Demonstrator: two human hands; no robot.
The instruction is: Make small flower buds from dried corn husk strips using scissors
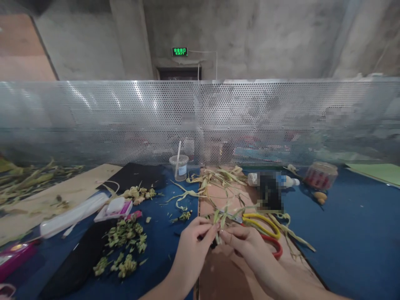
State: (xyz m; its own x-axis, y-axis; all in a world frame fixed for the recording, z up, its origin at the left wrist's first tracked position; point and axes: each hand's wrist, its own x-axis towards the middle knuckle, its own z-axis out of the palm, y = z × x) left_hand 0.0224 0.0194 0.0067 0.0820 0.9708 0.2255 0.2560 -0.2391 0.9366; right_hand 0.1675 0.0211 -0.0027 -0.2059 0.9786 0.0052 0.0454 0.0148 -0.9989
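Note:
My left hand (194, 245) and my right hand (248, 246) meet over the brown board, fingertips pinched close together. Between them they grip pale green dried leaf strips (222, 217), whose ends fan out above the fingers. Something small and dark shows just beneath the fingertips; I cannot make it out. Scissors with one yellow and one red handle (265, 225) lie just beyond my right hand, partly covered by it. More loose dried leaf strips (223, 177) lie farther up the board, and others trail off to the right.
Clusters of small green plaited pieces (125, 241) lie on the blue table at left, beside a white-and-pink box (114, 208). A plastic cup with a straw (179, 167) stands by the perforated metal screen (125, 121). A bottle (290, 181) and a clear jar (321, 175) are at right.

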